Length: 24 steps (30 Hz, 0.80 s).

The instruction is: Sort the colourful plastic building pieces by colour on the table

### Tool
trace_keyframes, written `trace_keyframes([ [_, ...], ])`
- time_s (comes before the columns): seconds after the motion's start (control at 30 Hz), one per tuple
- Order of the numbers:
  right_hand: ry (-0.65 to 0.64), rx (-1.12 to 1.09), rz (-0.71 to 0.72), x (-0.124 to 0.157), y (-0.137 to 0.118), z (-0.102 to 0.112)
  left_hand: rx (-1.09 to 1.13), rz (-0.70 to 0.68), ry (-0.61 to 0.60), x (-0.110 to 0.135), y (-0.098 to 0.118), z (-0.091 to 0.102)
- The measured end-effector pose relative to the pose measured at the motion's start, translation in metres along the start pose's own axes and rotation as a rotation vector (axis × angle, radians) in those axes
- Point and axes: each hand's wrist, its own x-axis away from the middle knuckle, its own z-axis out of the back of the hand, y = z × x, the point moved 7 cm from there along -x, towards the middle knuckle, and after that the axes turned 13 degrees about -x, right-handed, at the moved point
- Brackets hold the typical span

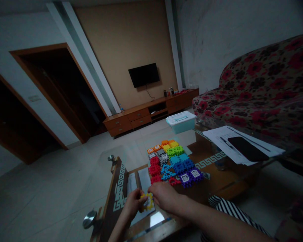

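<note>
A yellow toothed plastic building piece (pixel 148 202) with a pale printed face is held just above the near edge of the glass table. My left hand (pixel 134 203) pinches it from the left, thumb and fingers closed at its edge. Closed fingers of my right hand (pixel 164 196) grip its upper right edge, the fingertips partly hidden behind the hand. Just beyond lie rows of similar toothed pieces in several colours: red pieces (pixel 155 167), light blue pieces (pixel 168 172), green pieces (pixel 175 151) and purple pieces (pixel 191 177), some with white printed squares.
A lidded light-blue box (pixel 183 126) stands at the table's far end. Papers (pixel 217 136) with a pen and a black phone (pixel 247 148) lie to the right. A flowered sofa (pixel 257 87) is on the right; a low wooden cabinet (pixel 138 121) is ahead.
</note>
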Motion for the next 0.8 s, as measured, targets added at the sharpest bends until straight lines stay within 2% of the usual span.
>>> trace_keyframes([
  [0.1,0.114,-0.067,-0.094,-0.003,0.019,0.022,0.199,-0.036,-0.123,0.002,0.021,-0.035],
  [0.2,0.192,-0.117,-0.178,0.000,0.038,0.044,0.332,-0.064,-0.185,0.008,0.043,-0.050],
  [0.27,0.208,-0.151,-0.241,0.003,0.051,0.053,0.402,-0.070,-0.197,0.012,0.055,-0.052],
  [0.37,0.179,-0.218,-0.280,0.007,0.062,0.053,0.473,-0.074,-0.173,0.015,0.064,-0.049],
  [0.6,0.195,-0.490,-0.157,0.002,0.060,0.039,0.548,-0.092,-0.100,0.011,0.062,-0.043],
  [0.73,0.204,-0.596,-0.149,-0.005,0.060,0.032,0.594,-0.089,-0.035,0.015,0.060,-0.037],
  [0.8,0.202,-0.667,-0.136,-0.007,0.059,0.030,0.629,-0.083,-0.048,0.021,0.061,-0.039],
])
